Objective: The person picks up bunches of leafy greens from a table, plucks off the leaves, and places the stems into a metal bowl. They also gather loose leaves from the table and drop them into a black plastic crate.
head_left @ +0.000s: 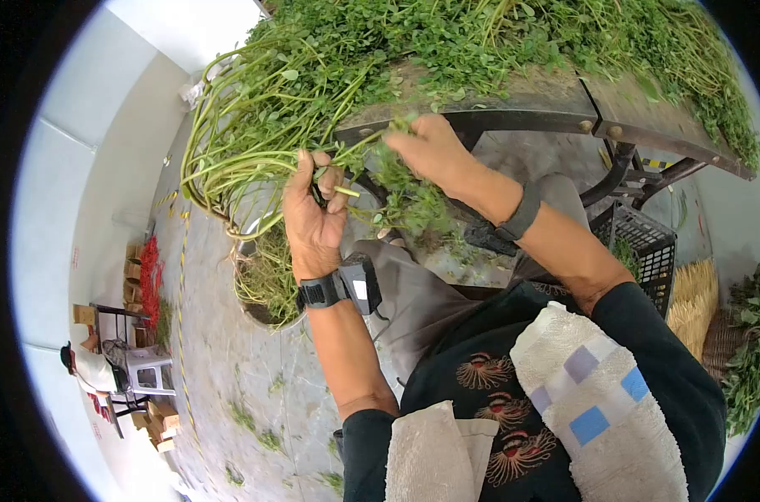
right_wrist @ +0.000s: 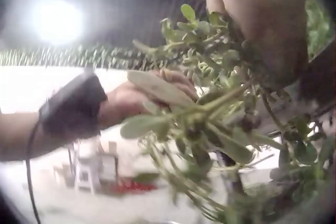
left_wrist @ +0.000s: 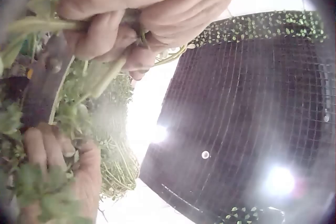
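Observation:
My left hand [head_left: 313, 213] grips a bundle of long green stems [head_left: 246, 165], its thumb and curled fingers round them; one pale cut-looking end pokes out past the fingers. The bundle arches left and leafy tops spread behind it. Just right of it, my right hand [head_left: 434, 155] holds a leafy sprig [head_left: 409, 197] that hangs below the table edge, blurred. In the left wrist view, a thick stem [left_wrist: 109, 78] sticks out beneath the left fingers. Fleshy oval leaves [right_wrist: 226, 148] fill the middle of the right wrist view, partly hiding the right fingers.
A heap of the same greens [head_left: 447, 42] covers the wooden table [head_left: 522, 105]. Below left stands a round container of roots and stems [head_left: 267, 276]. A black crate [head_left: 648, 243] sits at right beside a straw broom [head_left: 692, 293]. Another person [head_left: 91, 368] sits far left near a stool [head_left: 148, 368].

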Motion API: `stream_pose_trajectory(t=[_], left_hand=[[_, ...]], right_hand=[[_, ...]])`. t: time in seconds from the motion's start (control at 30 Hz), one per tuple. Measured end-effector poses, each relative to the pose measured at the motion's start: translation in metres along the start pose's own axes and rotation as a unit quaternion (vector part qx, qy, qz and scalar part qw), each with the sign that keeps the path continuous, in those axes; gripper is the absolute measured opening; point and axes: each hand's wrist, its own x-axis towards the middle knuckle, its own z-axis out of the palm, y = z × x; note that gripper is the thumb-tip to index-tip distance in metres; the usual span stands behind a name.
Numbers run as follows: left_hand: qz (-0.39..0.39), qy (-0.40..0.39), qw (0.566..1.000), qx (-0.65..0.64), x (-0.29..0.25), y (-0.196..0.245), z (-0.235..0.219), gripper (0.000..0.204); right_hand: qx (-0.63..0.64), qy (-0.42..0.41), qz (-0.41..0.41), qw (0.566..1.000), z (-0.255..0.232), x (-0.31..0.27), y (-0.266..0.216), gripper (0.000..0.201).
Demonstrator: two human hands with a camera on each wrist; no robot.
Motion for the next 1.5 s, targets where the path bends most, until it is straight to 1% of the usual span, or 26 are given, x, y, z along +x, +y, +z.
stream_pose_trajectory(t=[0.03,0.07,0.13,0.17,0.2,0.23,0.27,0.33,0.37,0.4,0.43,0.47,0.5,0.57,0.63,0.7,0.73,0.77,0.83,0.9,1.0,1.07,1.23,1.3,1.4,1.5], left_hand=[[-0.004,-0.002,1.000,0.000,-0.001,-0.001,-0.001,0.023],[0.012,-0.037,0.999,-0.027,-0.001,-0.001,-0.004,0.024],[0.031,-0.101,0.992,-0.070,0.001,0.002,-0.010,0.027],[0.032,-0.103,0.992,-0.072,0.004,0.001,-0.012,0.027],[0.046,-0.037,0.997,-0.057,0.001,0.003,-0.001,0.032],[0.058,0.034,0.997,-0.040,-0.003,0.005,0.003,0.036],[0.040,-0.043,0.997,-0.053,0.002,0.006,-0.011,0.045],[0.068,-0.008,0.997,-0.039,-0.002,0.002,0.005,0.050],[0.091,0.021,0.995,-0.026,-0.003,0.000,0.012,0.054],[0.070,-0.051,0.995,-0.045,-0.002,0.003,0.008,0.062],[0.071,-0.050,0.995,-0.044,-0.003,0.002,0.005,0.062],[0.071,-0.054,0.994,-0.056,-0.002,0.001,0.002,0.065],[0.070,-0.058,0.993,-0.069,-0.003,0.000,0.003,0.067],[0.071,-0.052,0.994,-0.060,-0.003,-0.002,0.004,0.070],[0.074,-0.046,0.995,-0.052,-0.004,-0.004,0.010,0.072],[0.081,0.015,0.995,-0.053,-0.005,-0.007,0.015,0.074],[0.081,0.015,0.995,-0.053,-0.005,-0.007,0.013,0.074],[0.073,-0.014,0.995,-0.064,-0.005,-0.008,0.010,0.070],[0.066,-0.043,0.994,-0.075,-0.002,-0.010,0.000,0.065],[0.050,-0.095,0.990,-0.095,0.001,-0.012,-0.008,0.051],[0.026,-0.097,0.983,-0.151,0.000,-0.014,-0.010,0.039],[0.026,-0.094,0.984,-0.152,0.000,-0.014,-0.010,0.038],[0.026,-0.113,0.982,-0.150,-0.001,-0.014,-0.011,0.036],[0.027,-0.089,0.985,-0.148,-0.002,-0.014,-0.009,0.036],[0.028,-0.070,0.986,-0.150,-0.003,-0.013,-0.008,0.036],[0.042,-0.094,0.984,-0.144,-0.002,-0.013,-0.010,0.035]], right_hand=[[0.166,0.024,0.168,0.971,-0.002,0.003,-0.009,0.026],[0.192,0.103,0.197,0.956,-0.004,0.006,-0.017,0.022],[0.222,0.095,0.200,0.949,-0.026,0.007,-0.021,0.020],[0.253,0.082,0.206,0.942,-0.034,0.009,-0.024,0.018],[0.224,0.044,0.248,0.941,-0.035,0.002,-0.045,0.021],[0.226,0.041,0.254,0.940,-0.030,-0.005,-0.044,0.021],[0.228,-0.016,0.218,0.949,-0.024,-0.010,-0.041,0.021],[0.222,-0.118,0.173,0.952,-0.016,-0.017,-0.033,0.024],[0.222,-0.122,0.170,0.952,-0.013,-0.019,-0.029,0.024],[0.143,-0.144,0.117,0.972,-0.009,-0.021,-0.025,0.023],[0.063,-0.163,0.065,0.983,-0.005,-0.023,-0.019,0.023],[0.058,-0.148,0.017,0.987,0.000,-0.024,-0.011,0.021],[0.058,-0.147,0.018,0.987,0.001,-0.023,-0.010,0.021],[-0.045,-0.156,0.009,0.987,0.002,-0.021,-0.006,0.022],[-0.057,-0.160,0.021,0.985,0.005,-0.018,-0.009,0.023],[-0.069,-0.164,0.032,0.984,0.010,-0.015,-0.007,0.024],[-0.064,-0.135,0.009,0.989,0.014,-0.013,0.000,0.029],[-0.060,-0.106,-0.015,0.992,0.017,-0.012,0.005,0.034],[-0.041,-0.102,-0.005,0.994,0.018,-0.008,0.012,0.034],[-0.021,-0.099,0.006,0.995,0.020,-0.008,0.014,0.034],[0.015,-0.151,0.022,0.988,0.016,-0.012,0.010,0.034],[-0.049,-0.225,0.057,0.972,0.013,-0.015,0.007,0.031],[-0.033,-0.252,0.071,0.964,0.012,-0.016,0.014,0.030],[-0.028,-0.252,0.084,0.964,0.010,-0.015,0.014,0.030],[-0.101,-0.272,0.087,0.953,0.005,-0.013,0.013,0.028],[-0.070,-0.292,0.049,0.953,0.003,-0.016,0.017,0.026]])
